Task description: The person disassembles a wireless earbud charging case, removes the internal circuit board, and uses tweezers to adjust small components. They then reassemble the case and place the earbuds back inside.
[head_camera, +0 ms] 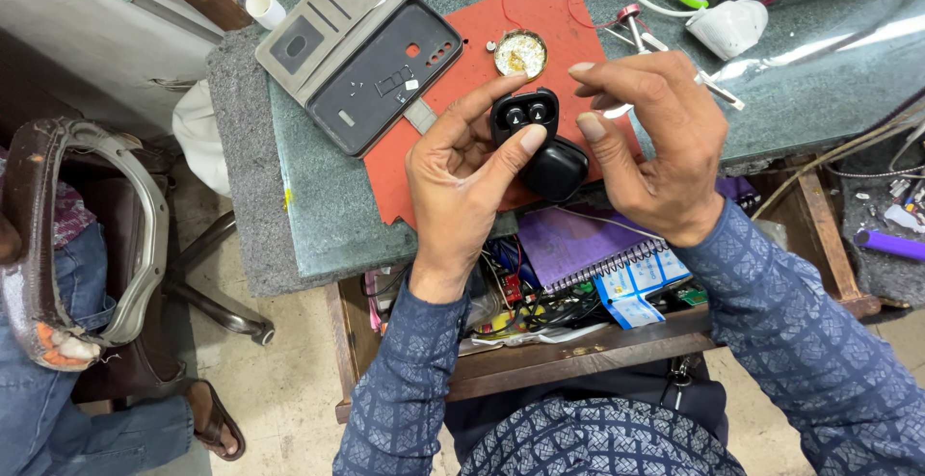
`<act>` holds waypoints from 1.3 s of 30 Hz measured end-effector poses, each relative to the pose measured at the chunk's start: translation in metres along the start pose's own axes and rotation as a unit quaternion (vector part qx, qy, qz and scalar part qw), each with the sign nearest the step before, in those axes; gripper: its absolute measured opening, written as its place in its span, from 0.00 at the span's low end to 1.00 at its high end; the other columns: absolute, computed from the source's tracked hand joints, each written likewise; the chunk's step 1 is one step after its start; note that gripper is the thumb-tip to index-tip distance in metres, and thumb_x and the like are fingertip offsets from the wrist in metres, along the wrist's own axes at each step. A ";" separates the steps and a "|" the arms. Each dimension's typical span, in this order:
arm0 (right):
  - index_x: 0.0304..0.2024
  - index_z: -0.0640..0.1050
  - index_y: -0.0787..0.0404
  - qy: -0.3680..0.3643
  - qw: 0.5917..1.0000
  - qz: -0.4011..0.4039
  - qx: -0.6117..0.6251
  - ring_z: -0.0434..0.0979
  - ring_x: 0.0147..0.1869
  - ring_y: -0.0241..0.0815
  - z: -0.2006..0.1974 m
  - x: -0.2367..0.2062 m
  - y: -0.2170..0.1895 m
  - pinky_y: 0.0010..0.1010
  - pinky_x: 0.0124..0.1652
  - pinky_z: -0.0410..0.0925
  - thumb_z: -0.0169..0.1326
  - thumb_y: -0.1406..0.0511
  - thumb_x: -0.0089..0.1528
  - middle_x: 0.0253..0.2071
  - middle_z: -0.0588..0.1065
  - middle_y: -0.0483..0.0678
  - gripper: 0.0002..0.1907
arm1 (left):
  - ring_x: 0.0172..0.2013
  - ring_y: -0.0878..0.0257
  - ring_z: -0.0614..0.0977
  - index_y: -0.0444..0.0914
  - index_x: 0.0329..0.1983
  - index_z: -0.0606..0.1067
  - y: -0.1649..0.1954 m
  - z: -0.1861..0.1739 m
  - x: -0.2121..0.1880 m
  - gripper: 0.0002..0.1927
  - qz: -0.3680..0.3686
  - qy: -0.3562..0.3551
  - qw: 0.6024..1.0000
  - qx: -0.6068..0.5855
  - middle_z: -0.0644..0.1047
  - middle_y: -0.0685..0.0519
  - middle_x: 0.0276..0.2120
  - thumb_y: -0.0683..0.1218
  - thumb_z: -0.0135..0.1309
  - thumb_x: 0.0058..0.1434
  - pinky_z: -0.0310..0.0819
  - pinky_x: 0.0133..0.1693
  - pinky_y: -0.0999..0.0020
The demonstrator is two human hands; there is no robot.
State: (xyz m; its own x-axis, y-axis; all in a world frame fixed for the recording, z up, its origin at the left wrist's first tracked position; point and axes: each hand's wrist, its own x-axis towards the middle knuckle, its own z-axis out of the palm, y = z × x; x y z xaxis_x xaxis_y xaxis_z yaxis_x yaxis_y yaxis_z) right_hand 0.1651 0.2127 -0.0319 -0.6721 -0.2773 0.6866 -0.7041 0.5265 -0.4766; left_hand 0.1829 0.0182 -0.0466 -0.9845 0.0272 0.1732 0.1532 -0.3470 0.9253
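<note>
The left hand (462,163) is clamped on a small black earbud case (540,144), lid open, held above the counter (328,216) edge over the red mat (540,23). The right hand (650,144) sits just beside it, fingers loosely curled and holding nothing. The case looks light, rigid and smooth, likely slippery; its lower body seems the safest place to grip, away from the hinged lid.

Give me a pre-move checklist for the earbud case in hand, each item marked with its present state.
1. Left hand grips the black earbud case: ok.
2. Case lid open: ok.
3. Both earbuds seated in the case: ok.
4. Right hand fingers clear of the earbuds: ok, poised beside them.
5. Red mat below has bare room: ok.
6. Earbuds undamaged: cannot tell.
</note>
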 end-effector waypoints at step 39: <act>0.58 0.78 0.63 -0.004 0.999 0.022 0.028 0.80 0.46 0.41 -0.001 0.011 0.002 0.28 0.45 0.73 0.73 0.67 0.63 0.45 0.78 0.49 0.24 | 0.52 0.64 0.86 0.44 0.73 0.67 -0.001 0.020 -0.006 0.32 0.102 0.016 0.955 0.277 0.82 0.49 0.54 0.35 0.60 0.68 0.87 0.53 0.70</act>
State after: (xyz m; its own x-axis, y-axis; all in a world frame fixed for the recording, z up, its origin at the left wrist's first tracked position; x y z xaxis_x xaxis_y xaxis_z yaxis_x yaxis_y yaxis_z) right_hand 0.1570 0.2120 -0.0248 -0.7047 -0.2610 0.6598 -0.6848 0.4934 -0.5362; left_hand 0.1907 0.0375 -0.0420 -0.9298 -0.0199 0.3675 0.3556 0.2083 0.9111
